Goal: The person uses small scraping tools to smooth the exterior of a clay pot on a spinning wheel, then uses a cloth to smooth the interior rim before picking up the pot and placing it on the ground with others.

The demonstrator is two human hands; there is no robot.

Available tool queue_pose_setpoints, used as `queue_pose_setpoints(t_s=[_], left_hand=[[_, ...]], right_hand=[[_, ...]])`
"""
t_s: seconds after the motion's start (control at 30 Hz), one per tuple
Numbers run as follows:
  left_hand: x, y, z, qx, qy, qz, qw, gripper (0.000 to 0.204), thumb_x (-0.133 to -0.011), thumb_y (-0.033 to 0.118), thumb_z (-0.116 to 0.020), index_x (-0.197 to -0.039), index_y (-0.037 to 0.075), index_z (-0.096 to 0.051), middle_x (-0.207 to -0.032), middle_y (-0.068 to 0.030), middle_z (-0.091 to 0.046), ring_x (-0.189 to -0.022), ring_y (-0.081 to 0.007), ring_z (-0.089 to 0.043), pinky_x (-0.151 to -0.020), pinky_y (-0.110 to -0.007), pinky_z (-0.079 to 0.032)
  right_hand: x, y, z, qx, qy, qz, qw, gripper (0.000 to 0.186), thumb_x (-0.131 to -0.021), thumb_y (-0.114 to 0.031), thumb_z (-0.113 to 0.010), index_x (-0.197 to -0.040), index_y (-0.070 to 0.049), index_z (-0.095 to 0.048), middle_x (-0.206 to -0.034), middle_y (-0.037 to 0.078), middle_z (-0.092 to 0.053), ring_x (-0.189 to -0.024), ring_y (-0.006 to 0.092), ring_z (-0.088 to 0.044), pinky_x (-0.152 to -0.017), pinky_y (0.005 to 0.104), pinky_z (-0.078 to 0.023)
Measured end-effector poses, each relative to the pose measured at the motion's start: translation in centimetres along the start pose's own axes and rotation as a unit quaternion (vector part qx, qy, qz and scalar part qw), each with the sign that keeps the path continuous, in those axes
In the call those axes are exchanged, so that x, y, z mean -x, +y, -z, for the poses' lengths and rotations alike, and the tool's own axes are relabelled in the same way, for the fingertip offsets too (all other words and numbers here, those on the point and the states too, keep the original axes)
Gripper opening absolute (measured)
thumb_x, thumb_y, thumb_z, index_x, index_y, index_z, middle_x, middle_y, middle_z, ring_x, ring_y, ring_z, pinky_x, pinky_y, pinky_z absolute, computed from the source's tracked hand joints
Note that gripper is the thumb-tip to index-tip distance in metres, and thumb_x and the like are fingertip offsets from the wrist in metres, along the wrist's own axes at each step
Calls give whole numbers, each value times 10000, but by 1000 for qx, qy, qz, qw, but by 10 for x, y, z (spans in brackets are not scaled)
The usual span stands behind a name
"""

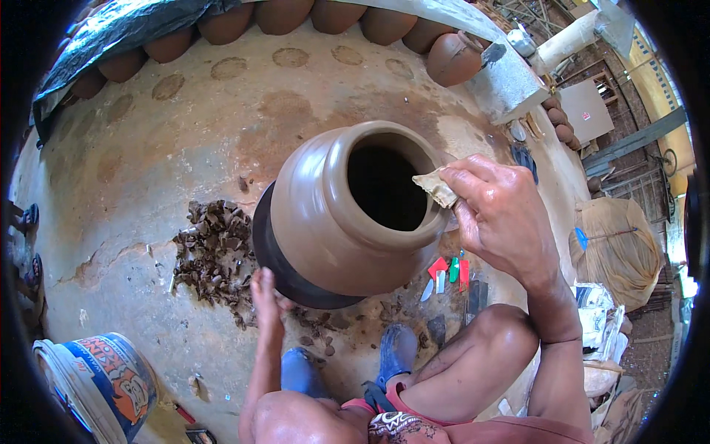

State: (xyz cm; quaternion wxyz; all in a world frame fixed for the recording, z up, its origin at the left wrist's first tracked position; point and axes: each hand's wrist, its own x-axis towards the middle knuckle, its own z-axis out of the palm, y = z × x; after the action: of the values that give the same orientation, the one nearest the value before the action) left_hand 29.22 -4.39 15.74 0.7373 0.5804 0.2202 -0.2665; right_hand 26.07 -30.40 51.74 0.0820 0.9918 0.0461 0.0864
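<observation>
A large brown clay pot [318, 200] with a wide neck and a wet, shiny surface stands on a dark round turntable [265, 240] in front of me. Its mouth faces up, and the inside is dark. My right hand [499, 211] pinches a pale folded cloth [435, 188] at the right side of the pot's rim, with one corner pointing over the opening. Low on the left, my left hand [268, 300] is at the turntable's edge, fingers stretched out and thumb apart, holding nothing. Whether its fingertips touch the turntable I cannot tell.
Dark clay scraps [214, 255] are heaped left of the turntable. Small coloured flat pieces [453, 269] lie to its right. A white and blue bucket [103, 381] stands at lower left. Several pots [222, 26] line the far side beneath a sheet; another pot [452, 59] leans by a concrete block [510, 92].
</observation>
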Motion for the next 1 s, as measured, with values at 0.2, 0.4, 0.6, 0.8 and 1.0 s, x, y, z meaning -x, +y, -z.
queue_pose_setpoints(t_s=[0.2, 0.4, 0.6, 0.8, 1.0], left_hand=[[47, -60, -14, -132, -195, 111, 966, 616, -1030, 600, -536, -1121, -7, -586, -829, -164, -708, -596, -219, -675, -546, -346, -543], [21, -10, 11, -72, -81, 70, 992, 619, -1007, 600, -584, -1271, 48, -490, -978, -125, -697, -763, -205, -703, -567, -302, -559], [41, -68, 7, -171, -271, 184, 929, 653, -1033, 651, -470, -1139, 33, -652, -983, -153, -760, -762, -205, -723, -623, -349, -547], [59, -41, 18, -160, -250, 207, 932, 602, -977, 481, -702, -1367, 56, -529, -1041, -113, -711, -804, -182, -705, -660, -301, -551], [-7, 18, 26, -105, 3, 17, 994, 889, -961, 567, -680, -1625, 178, -234, -1240, -144, -622, -980, -217, -610, -722, -332, -545]], right_hand=[[-3, -5, 9, -14, -32, -32, 999, 301, -729, 36, -657, -1020, -7, -722, -994, 144, -716, -869, 360, -698, -777, 447, -562], [-2, -7, 6, 7, -48, -29, 998, 316, -725, 22, -663, -1033, -10, -728, -980, 143, -716, -853, 361, -698, -768, 447, -561], [-9, 2, 14, -7, -26, 9, 1000, 177, -808, -78, -655, -960, -3, -708, -953, 149, -688, -864, 345, -707, -774, 426, -572], [-31, 11, -11, 55, 28, 122, 991, 266, -876, -98, -633, -1115, 0, -697, -1135, 119, -668, -1025, 292, -691, -844, 403, -578], [-39, 8, -12, 135, 2, 153, 979, 286, -882, -129, -634, -1121, 13, -703, -1077, 113, -654, -1016, 249, -691, -814, 384, -588]])
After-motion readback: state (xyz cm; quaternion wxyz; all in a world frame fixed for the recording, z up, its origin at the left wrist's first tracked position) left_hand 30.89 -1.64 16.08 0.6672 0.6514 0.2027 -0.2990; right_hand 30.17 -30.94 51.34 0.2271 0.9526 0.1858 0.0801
